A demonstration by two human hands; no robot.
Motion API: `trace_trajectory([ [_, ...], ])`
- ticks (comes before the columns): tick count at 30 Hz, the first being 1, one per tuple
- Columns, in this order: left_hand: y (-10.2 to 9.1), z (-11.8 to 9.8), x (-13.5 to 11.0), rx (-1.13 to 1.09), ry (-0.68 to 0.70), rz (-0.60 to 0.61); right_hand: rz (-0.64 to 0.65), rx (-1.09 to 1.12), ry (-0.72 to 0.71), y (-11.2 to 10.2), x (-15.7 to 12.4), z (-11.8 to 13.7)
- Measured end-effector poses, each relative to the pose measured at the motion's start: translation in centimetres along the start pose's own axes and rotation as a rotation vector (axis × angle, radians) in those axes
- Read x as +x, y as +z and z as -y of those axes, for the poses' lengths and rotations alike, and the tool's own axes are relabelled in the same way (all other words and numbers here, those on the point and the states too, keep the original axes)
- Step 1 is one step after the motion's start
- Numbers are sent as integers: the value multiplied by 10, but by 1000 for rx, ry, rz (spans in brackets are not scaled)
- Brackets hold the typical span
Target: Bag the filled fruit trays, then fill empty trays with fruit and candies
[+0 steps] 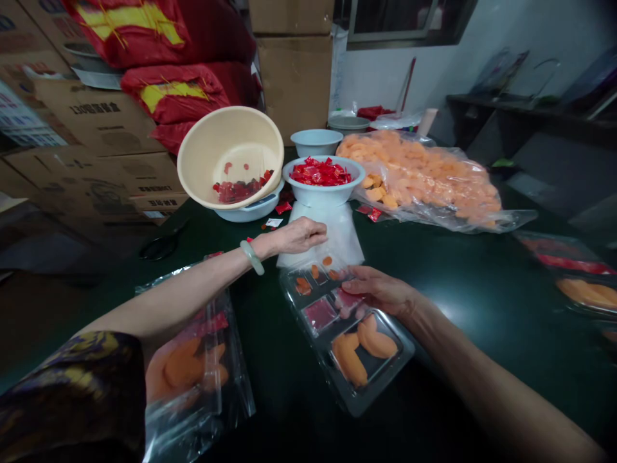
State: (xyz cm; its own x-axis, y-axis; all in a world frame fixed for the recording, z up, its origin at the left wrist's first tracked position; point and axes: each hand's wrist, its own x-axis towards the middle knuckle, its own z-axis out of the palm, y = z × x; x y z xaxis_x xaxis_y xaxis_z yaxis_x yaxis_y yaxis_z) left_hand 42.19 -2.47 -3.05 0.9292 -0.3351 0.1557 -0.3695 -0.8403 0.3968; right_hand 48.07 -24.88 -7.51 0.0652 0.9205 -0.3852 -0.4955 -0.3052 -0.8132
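My left hand reaches forward, fingers curled down onto a stack of clear plastic bags lying below a white bowl of red wrapped sweets. A pale green bangle sits on that wrist. My right hand rests palm down on a clear plastic tray, fingers over its middle compartments. The tray holds orange pieces in its large near compartment, red packets in the middle and small orange bits at the far end. Whether the left fingers pinch a bag I cannot see.
A tilted cream basin with a few red sweets leans on a white bowl. A big clear bag of orange pieces lies at the right. Bagged filled trays sit at the near left, more at the far right. Cardboard boxes and red sacks stand behind.
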Motion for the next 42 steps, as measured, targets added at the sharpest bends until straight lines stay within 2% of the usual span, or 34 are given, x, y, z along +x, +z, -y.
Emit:
trace_trajectory([
  [4,-6,-4,-2,180,-4,-5,-34,17,-8,1,0,0],
  [10,-7,-13,-5,563,81,94,-293,49,-50,12,-3,10],
  [13,-7,-14,-6,648,87,113,-353,18,-103,14,-8,12],
  [16,-4,-12,-3,639,27,64,-358,-39,-133,18,-12,11],
  [19,-3,-12,3,598,-31,19,-309,-78,-103,25,-13,11],
  [23,-4,-11,6,509,62,53,-230,-62,-78,21,-10,13],
  [28,-6,-11,1,405,91,46,-232,9,-26,8,-6,12],
  [34,-5,-9,0,311,93,29,-54,5,-5,14,2,8],
  [39,-6,-6,-1,269,109,2,-134,24,11,8,5,7],
  [42,-8,-8,-5,339,127,59,-178,9,-30,4,0,10],
])
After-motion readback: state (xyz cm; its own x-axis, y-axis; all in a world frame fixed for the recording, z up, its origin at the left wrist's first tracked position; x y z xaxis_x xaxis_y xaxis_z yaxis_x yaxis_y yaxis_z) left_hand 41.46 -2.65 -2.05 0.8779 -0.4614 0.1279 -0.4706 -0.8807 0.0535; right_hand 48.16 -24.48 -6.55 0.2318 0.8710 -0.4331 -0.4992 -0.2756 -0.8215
